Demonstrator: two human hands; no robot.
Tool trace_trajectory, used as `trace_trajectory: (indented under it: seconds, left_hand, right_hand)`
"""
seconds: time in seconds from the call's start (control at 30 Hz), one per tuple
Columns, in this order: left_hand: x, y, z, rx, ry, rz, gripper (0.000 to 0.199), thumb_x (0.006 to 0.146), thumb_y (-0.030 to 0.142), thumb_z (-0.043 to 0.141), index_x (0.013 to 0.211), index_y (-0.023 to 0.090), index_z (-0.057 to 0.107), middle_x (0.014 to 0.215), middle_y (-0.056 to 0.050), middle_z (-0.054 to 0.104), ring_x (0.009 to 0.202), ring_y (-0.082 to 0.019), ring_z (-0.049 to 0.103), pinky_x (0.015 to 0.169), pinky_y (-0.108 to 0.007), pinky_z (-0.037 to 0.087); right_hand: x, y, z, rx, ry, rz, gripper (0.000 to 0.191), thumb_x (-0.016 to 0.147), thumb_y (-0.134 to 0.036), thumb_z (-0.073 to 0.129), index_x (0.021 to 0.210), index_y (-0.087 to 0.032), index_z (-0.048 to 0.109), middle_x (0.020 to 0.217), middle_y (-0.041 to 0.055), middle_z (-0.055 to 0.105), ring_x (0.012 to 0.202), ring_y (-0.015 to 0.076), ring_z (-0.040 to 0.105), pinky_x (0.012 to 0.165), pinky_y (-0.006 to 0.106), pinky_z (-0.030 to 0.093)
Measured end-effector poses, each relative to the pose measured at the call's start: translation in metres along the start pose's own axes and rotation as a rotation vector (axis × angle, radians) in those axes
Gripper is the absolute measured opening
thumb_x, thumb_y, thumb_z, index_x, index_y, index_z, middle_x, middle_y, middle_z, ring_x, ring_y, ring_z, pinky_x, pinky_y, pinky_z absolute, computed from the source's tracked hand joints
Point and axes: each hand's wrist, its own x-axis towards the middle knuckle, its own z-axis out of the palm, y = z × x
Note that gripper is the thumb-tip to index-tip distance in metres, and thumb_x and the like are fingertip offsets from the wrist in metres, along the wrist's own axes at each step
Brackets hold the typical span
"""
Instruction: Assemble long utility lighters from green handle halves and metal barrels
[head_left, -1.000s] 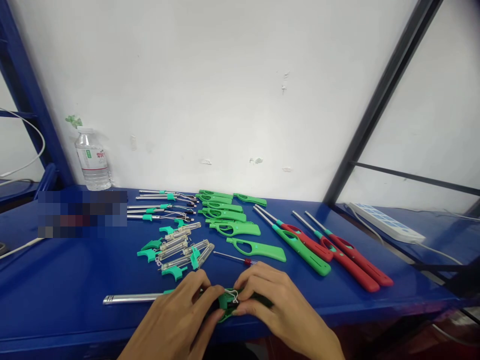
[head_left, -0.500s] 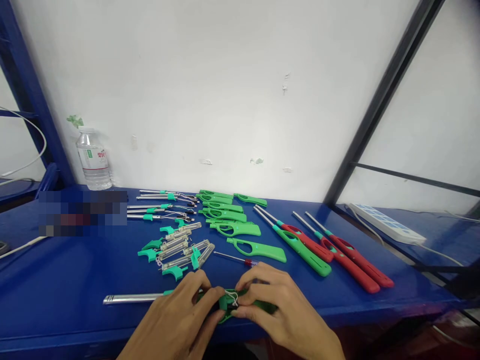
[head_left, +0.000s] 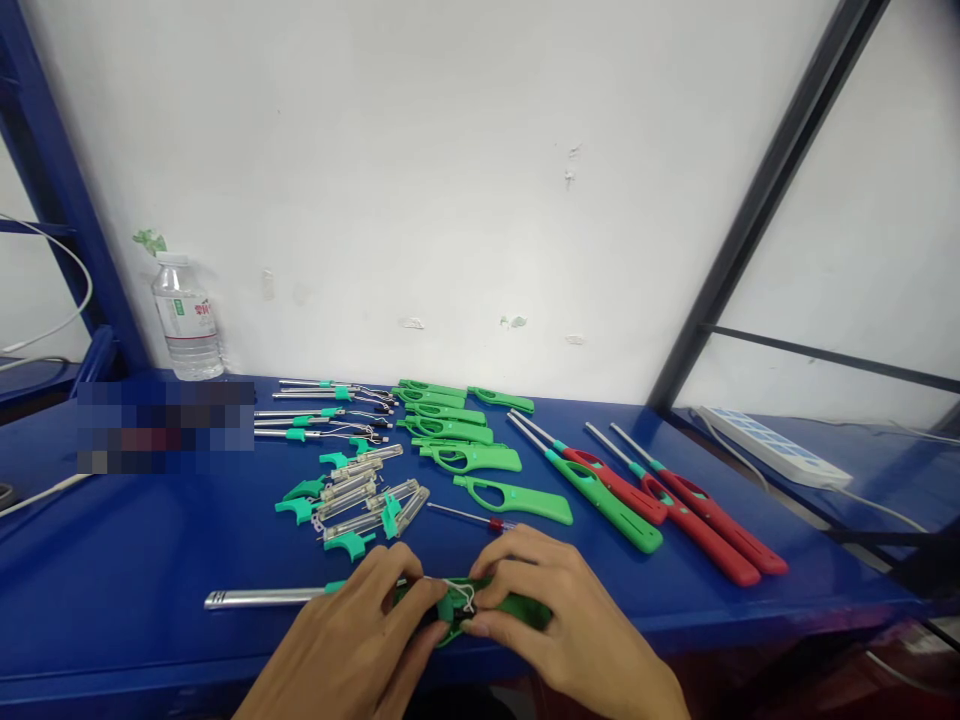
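Near the front edge of the blue table, a green lighter shell [head_left: 525,609] lies between my hands, its inside with white wires and a black part facing up. A metal tube [head_left: 262,598] sticks out of it to the left. My left hand [head_left: 367,625] pinches a teal part at the shell's middle, thumb and forefinger close together. My right hand [head_left: 551,610] grips the shell near the wires, its fingertips at the black part. What lies under the fingers is partly hidden.
Behind my hands lie a screwdriver [head_left: 480,518], clear tanks with teal triggers [head_left: 352,500], metal tubes with wires [head_left: 300,422] and green shells [head_left: 517,498]. Red and green lighters [head_left: 705,515] lie right. A bottle [head_left: 187,320] stands back left; a power strip [head_left: 776,445] sits far right.
The fingers of my right hand have shifted very slightly, and a little more of the green shell shows beneath them. The tube has edged slightly left.
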Motion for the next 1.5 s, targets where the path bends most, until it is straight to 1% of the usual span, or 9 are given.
trace_trajectory:
  seconds: [0.2, 0.43, 0.57, 0.73, 0.87, 1.07, 1.3, 1.43, 1.5]
  left_hand:
    - [-0.005, -0.004, 0.004, -0.057, -0.016, -0.039, 0.023, 0.112, 0.022, 0.045, 0.119, 0.028, 0.066, 0.110, -0.004, 0.067, 0.090, -0.019, 0.075, 0.077, -0.026, 0.068]
    - [-0.001, -0.004, 0.003, -0.057, 0.024, -0.009, 0.022, 0.113, 0.023, 0.045, 0.116, 0.028, 0.066, 0.105, -0.004, 0.069, 0.090, -0.020, 0.075, 0.077, -0.027, 0.068]
    - [0.000, -0.003, 0.002, -0.035, 0.067, 0.001, 0.022, 0.113, 0.023, 0.044, 0.114, 0.027, 0.065, 0.102, -0.003, 0.071, 0.087, -0.020, 0.076, 0.075, -0.026, 0.068]
    - [-0.001, -0.003, 0.003, 0.035, 0.137, -0.005, 0.025, 0.115, 0.028, 0.043, 0.131, 0.028, 0.062, 0.105, -0.003, 0.075, 0.089, -0.021, 0.079, 0.066, -0.025, 0.067]
    - [-0.001, -0.004, 0.005, 0.038, 0.141, -0.013, 0.025, 0.116, 0.031, 0.042, 0.131, 0.029, 0.062, 0.104, -0.002, 0.075, 0.088, -0.021, 0.080, 0.062, -0.025, 0.065]
    - [-0.005, -0.007, 0.007, -0.020, 0.068, -0.023, 0.018, 0.115, 0.030, 0.047, 0.124, 0.028, 0.063, 0.107, -0.002, 0.075, 0.093, -0.021, 0.078, 0.072, -0.026, 0.066]
    - [-0.006, -0.007, 0.004, -0.046, 0.038, -0.031, 0.014, 0.111, 0.024, 0.056, 0.118, 0.029, 0.067, 0.108, -0.002, 0.073, 0.096, -0.022, 0.073, 0.078, -0.030, 0.066]
    - [-0.004, -0.008, 0.004, 0.042, 0.122, -0.015, 0.015, 0.113, 0.035, 0.057, 0.121, 0.029, 0.068, 0.121, -0.004, 0.075, 0.115, -0.027, 0.073, 0.093, -0.038, 0.066]
    - [-0.003, -0.007, 0.006, 0.086, 0.183, -0.004, 0.024, 0.116, 0.043, 0.051, 0.127, 0.028, 0.066, 0.118, -0.003, 0.078, 0.113, -0.026, 0.076, 0.094, -0.040, 0.065]
  right_hand:
    - [-0.001, 0.003, 0.003, 0.034, 0.064, 0.031, 0.022, 0.101, -0.039, 0.082, 0.087, -0.024, 0.075, 0.101, -0.0016, 0.080, 0.093, 0.0180, 0.073, 0.091, 0.031, 0.051]
    - [0.000, -0.004, 0.000, 0.020, 0.033, 0.076, 0.017, 0.097, -0.024, 0.087, 0.094, -0.025, 0.071, 0.099, -0.0050, 0.077, 0.094, 0.0174, 0.069, 0.088, 0.029, 0.047]
    - [0.000, -0.005, -0.001, 0.021, 0.017, 0.089, 0.016, 0.098, -0.024, 0.086, 0.096, -0.025, 0.070, 0.101, -0.0049, 0.077, 0.096, 0.0177, 0.069, 0.092, 0.029, 0.047]
    - [-0.003, -0.003, -0.001, 0.010, 0.022, 0.103, 0.006, 0.108, -0.024, 0.071, 0.103, -0.027, 0.070, 0.106, -0.0024, 0.077, 0.099, 0.0194, 0.069, 0.099, 0.032, 0.047]
    - [-0.002, -0.003, -0.001, -0.006, 0.017, 0.070, 0.014, 0.111, -0.020, 0.062, 0.111, -0.028, 0.073, 0.110, -0.0026, 0.079, 0.103, 0.0187, 0.071, 0.105, 0.032, 0.047]
    - [0.002, 0.003, 0.002, -0.017, 0.041, 0.030, 0.016, 0.110, -0.019, 0.068, 0.111, -0.028, 0.081, 0.106, -0.0020, 0.083, 0.097, 0.0185, 0.074, 0.105, 0.032, 0.050]
    - [0.000, 0.010, 0.007, -0.048, 0.089, -0.022, 0.014, 0.109, -0.021, 0.071, 0.109, -0.026, 0.084, 0.102, -0.0008, 0.083, 0.092, 0.0185, 0.074, 0.090, 0.030, 0.052]
    - [0.000, 0.008, 0.006, -0.059, 0.088, -0.023, 0.012, 0.109, -0.020, 0.071, 0.107, -0.025, 0.082, 0.101, -0.0016, 0.083, 0.091, 0.0181, 0.073, 0.089, 0.029, 0.051]
    - [0.000, 0.007, 0.005, -0.062, 0.086, -0.024, 0.012, 0.109, -0.019, 0.071, 0.106, -0.026, 0.081, 0.100, -0.0023, 0.082, 0.091, 0.0176, 0.073, 0.092, 0.029, 0.051]
